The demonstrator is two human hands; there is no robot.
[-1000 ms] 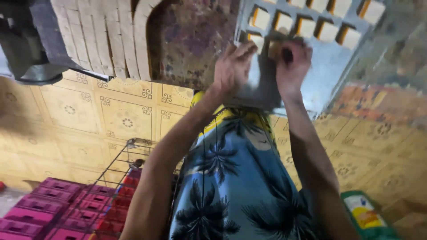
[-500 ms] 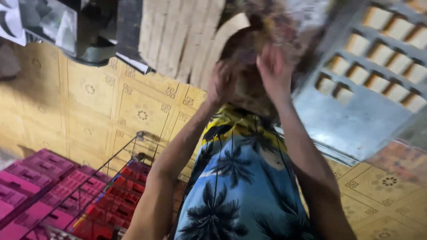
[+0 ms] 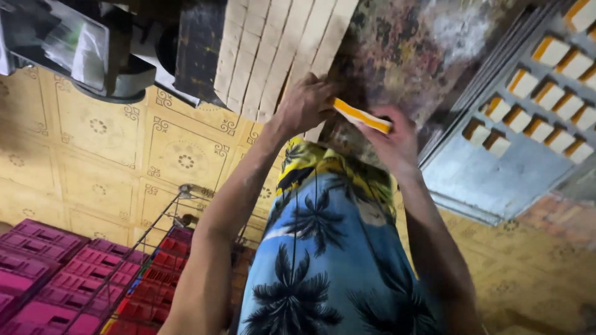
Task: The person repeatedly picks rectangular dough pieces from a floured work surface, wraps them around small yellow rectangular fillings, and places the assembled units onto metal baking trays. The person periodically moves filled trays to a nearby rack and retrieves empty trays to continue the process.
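A pale block with an orange face (image 3: 362,115) is gripped by both the left hand (image 3: 305,102) and the right hand (image 3: 392,144) over the stained worktop (image 3: 428,56). It is judged mid-transfer, beside the stacked blocks (image 3: 273,56); careful alignment is needed next.

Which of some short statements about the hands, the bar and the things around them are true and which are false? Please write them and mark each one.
1. Both hands touch the yellow-edged bar. True: the left hand and the right hand hold it between them.
2. The bar lies in the grey tray. False: it is held over the dark mottled board.
3. Pale blocks lie in rows beside the left hand. True.
4. The crates are green. False: they are pink and red.
5. The floor has yellow patterned tiles. True.
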